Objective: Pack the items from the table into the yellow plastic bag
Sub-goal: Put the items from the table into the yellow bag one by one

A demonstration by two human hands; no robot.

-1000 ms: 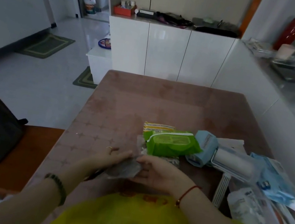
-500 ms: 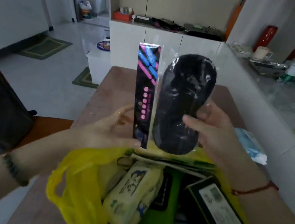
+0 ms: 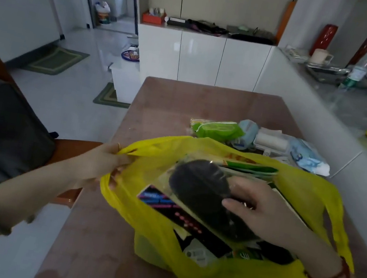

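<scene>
Yellow plastic bag (image 3: 192,271) is seen standing open on the brown surface (image 3: 171,103), toward 6 o'clock. Its left handle is pinched by the closed fingers of the left hand (image 3: 100,163) at 9 o'clock. A clear packet with a black item (image 3: 201,197) is pressed into the bag's mouth, gripped by the right hand (image 3: 260,210). At 1 o'clock, a green wipes pack (image 3: 220,130) and blue packets (image 3: 308,157) are left lying beyond the bag.

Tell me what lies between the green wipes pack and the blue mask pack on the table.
In the head view: a light-blue pouch, then a lint roller, between wipes pack and mask pack.
</scene>
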